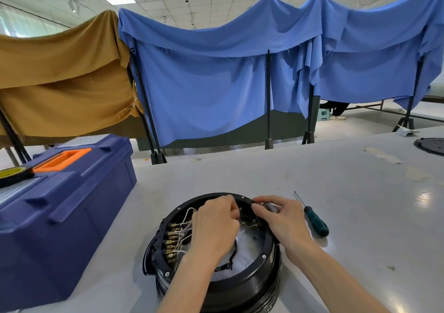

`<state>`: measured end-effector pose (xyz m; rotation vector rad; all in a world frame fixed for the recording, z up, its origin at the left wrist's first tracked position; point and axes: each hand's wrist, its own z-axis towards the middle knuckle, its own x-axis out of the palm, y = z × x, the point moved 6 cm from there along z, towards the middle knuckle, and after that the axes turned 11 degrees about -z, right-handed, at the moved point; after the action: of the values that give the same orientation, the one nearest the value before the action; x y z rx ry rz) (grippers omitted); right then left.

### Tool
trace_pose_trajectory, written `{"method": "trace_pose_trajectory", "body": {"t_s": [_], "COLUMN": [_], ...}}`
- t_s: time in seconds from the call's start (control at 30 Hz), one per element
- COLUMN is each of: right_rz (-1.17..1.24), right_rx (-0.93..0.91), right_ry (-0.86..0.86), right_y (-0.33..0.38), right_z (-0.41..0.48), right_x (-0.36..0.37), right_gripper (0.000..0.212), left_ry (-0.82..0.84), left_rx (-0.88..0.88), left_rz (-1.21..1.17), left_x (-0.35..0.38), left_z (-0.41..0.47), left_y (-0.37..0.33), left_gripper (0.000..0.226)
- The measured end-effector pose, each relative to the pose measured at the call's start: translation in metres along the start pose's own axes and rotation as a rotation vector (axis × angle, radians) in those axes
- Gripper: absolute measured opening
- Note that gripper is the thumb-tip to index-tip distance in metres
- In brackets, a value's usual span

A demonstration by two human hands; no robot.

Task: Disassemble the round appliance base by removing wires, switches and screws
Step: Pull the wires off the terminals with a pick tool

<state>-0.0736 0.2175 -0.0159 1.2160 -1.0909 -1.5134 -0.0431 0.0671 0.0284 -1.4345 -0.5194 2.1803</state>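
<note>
A round black appliance base [259,281] stands open side up on the grey table, close to me. Inside on the left, a row of brass terminals with white wires [177,238] runs along the rim. My left hand [213,226] reaches into the base, its curled fingers pinching a wire connector near the far inner wall. At the far right of the rim, my right hand [281,216] grips a small part or tool; what it is, I cannot tell. A black lead [228,262] loops across the white middle.
A screwdriver with a teal handle [314,219] lies on the table [336,180] right of the base. A large blue toolbox [60,204] stands at left with a tape roll [14,174] on it. A black round plate [431,145] lies far right. Blue and brown cloth screens stand behind.
</note>
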Motion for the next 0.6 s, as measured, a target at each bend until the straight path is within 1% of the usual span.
{"method": "trace_pose_trajectory", "body": {"t_s": [0.07,0.17,0.2,0.27,0.3,0.4,0.47,0.53,0.6], "right_rz": [0.014,0.030,0.032,0.035,0.027,-0.053,-0.099,-0.123,-0.107], "right_rx": [-0.007,-0.019,-0.019,-0.012,-0.013,-0.057,-0.099,-0.163,-0.227], "right_ry": [0.005,0.022,0.026,0.033,0.033,0.021,-0.004,-0.047,-0.042], "right_y": [0.000,0.002,0.003,0.003,0.003,0.005,0.009,0.018,0.031], "right_z": [0.000,-0.002,-0.002,-0.001,-0.001,0.000,-0.001,-0.003,-0.005], "right_x": [0.000,0.000,0.000,0.000,0.000,-0.001,-0.003,-0.007,-0.009], "right_gripper": [0.010,0.006,0.006,0.007,0.007,0.007,0.007,0.007,0.007], "left_ry": [-0.039,-0.043,-0.034,0.009,0.029,0.052,0.022,-0.025,-0.046], "left_rx": [-0.026,-0.114,-0.135,-0.145,-0.137,-0.073,-0.052,-0.051,-0.089], "left_rz": [-0.087,-0.423,-0.489,-0.494,-0.449,-0.207,-0.167,-0.260,-0.506], "left_x": [-0.006,-0.009,-0.010,-0.010,-0.010,-0.011,-0.016,-0.021,-0.024], "left_z": [0.001,0.003,0.005,0.007,0.008,0.012,0.013,0.015,0.017], "left_y": [0.004,0.008,0.009,0.009,0.009,0.009,0.008,0.006,0.005], "left_gripper": [0.011,0.019,0.021,0.022,0.022,0.018,0.019,0.021,0.022]}}
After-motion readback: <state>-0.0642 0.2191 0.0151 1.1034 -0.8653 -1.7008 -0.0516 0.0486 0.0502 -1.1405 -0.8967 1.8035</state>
